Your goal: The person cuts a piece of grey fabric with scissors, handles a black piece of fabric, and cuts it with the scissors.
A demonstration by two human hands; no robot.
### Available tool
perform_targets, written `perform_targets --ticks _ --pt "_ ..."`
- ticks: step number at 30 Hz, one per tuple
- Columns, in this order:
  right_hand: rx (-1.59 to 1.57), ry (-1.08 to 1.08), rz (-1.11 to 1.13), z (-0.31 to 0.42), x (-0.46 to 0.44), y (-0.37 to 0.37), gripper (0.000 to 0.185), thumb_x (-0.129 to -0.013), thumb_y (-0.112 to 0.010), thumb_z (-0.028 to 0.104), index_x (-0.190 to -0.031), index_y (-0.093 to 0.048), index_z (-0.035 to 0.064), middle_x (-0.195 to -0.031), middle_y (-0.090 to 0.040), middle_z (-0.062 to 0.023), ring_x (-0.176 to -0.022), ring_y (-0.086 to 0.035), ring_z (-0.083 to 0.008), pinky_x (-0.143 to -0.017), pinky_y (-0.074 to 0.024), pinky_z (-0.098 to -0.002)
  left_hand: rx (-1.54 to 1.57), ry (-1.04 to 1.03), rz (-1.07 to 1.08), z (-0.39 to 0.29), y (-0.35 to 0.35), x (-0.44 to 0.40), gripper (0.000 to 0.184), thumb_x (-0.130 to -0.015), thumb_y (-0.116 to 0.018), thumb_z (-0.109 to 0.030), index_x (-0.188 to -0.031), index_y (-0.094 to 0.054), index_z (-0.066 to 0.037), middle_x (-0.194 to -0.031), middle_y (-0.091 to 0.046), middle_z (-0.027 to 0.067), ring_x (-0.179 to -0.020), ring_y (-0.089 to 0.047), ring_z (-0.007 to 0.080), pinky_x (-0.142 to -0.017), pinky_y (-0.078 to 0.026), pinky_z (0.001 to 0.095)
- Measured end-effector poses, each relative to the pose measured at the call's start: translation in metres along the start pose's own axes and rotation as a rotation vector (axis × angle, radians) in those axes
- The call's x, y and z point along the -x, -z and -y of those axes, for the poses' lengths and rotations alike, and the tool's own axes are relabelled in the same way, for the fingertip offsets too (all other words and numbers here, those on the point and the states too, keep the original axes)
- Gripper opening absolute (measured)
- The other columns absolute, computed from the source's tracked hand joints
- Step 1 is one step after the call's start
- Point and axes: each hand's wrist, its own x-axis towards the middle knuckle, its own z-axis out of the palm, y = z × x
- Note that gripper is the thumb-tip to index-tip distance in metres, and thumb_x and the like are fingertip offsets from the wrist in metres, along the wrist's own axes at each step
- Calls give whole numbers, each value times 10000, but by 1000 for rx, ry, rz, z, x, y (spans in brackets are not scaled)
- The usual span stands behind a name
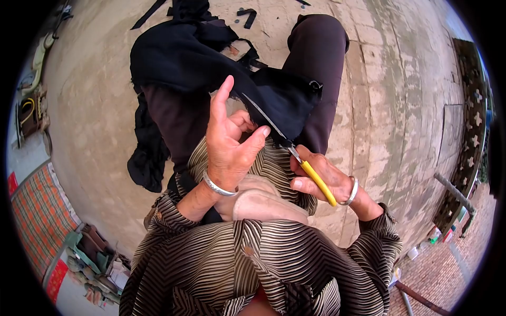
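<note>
Black cloth [179,58] lies across both knees, its edges frayed, with a pale narrow line running slantwise along one flap. My left hand [232,145] is at the near edge of this cloth: the index finger points up, the other fingers curl, and the thumb presses at the cloth's edge. How much it pinches is partly hidden. In my right hand [327,176] is a pair of yellow-handled scissors [316,181], their metal part meeting the cloth's near corner. The blades are mostly hidden, so I cannot tell how far apart they are.
Dark strips [249,18] and small round bits lie on the ground beyond the knees. More black cloth [147,152] hangs at the left thigh. A plaid cloth [45,210] is at far left; a metal pipe [454,192] and brick paving are at right.
</note>
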Motion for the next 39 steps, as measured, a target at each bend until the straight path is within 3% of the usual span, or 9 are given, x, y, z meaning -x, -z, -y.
perform_targets --ticks 9,16,19,21,22,26,30,36,39 --pt "84 34 -170 -3 -3 -10 505 -912 -593 428 -842 -475 -58 -565 -445 -208 -544 -482 -409 -538 -403 -420 3 -9 2 -2 -2 -1 861 -777 -571 161 -1479 -105 -16 -830 -611 78 -768 -603 92 -746 -503 220" --pt "29 -64 -202 2 -3 -11 485 -929 -587 381 -730 -467 -44 -543 -394 -197 -489 -402 -360 -489 -367 -409 -4 -17 23 -4 -1 -2 855 -773 -555 169 -1479 -106 -7 -856 -622 91 -785 -607 97 -753 -508 229" --pt "27 -44 -209 0 -2 -11 491 -932 -583 380 -709 -458 -40 -533 -380 -188 -476 -380 -344 -482 -363 -405 75 -6 7 -8 -1 -6 773 -775 -546 153 -1459 -211 21 -901 -629 91 -775 -587 82 -732 -494 215" --pt "40 -64 -205 -1 0 -10 500 -938 -523 454 -765 -470 -12 -556 -375 -102 -510 -353 -199 -491 -354 -356 80 33 6 -8 6 -12 654 -795 -542 104 -1413 -334 44 -909 -630 80 -748 -554 63 -694 -460 190" --pt "39 -65 -206 -1 0 -10 500 -938 -523 454 -765 -470 -12 -556 -375 -102 -510 -353 -199 -491 -354 -356 55 21 -19 -5 9 -14 527 -830 -562 30 -1346 -452 39 -836 -600 13 -701 -498 32 -646 -405 163" --pt "114 -64 -185 -1 2 -9 473 -925 -567 417 -762 -460 -14 -566 -383 -143 -504 -354 -275 -490 -357 -371 69 60 -122 -2 13 -20 366 -890 -589 -64 -1244 -560 22 -737 -515 -68 -649 -427 -2 -605 -353 145" --pt "152 -6 -231 -5 2 -14 538 -895 -620 445 -685 -460 -24 -515 -402 -198 -465 -448 -386 -464 -370 -408 35 95 -161 6 20 -21 343 -924 -562 -78 -1243 -553 46 -871 -594 -9 -738 -508 33 -705 -419 171" --pt "164 -10 -195 -6 2 -13 506 -890 -632 422 -707 -486 -27 -541 -463 -212 -501 -508 -384 -481 -401 -397 -44 22 -233 4 19 -19 282 -919 -581 -52 -1186 -600 35 -848 -566 -52 -669 -409 -3 -621 -336 140" --pt "81 -91 -179 -1 5 -12 476 -898 -615 412 -742 -517 -27 -579 -503 -232 -572 -550 -409 -519 -427 -424 -116 35 -261 -5 12 -19 310 -881 -622 -42 -1184 -615 24 -745 -443 -104 -641 -330 -14 -577 -243 145"
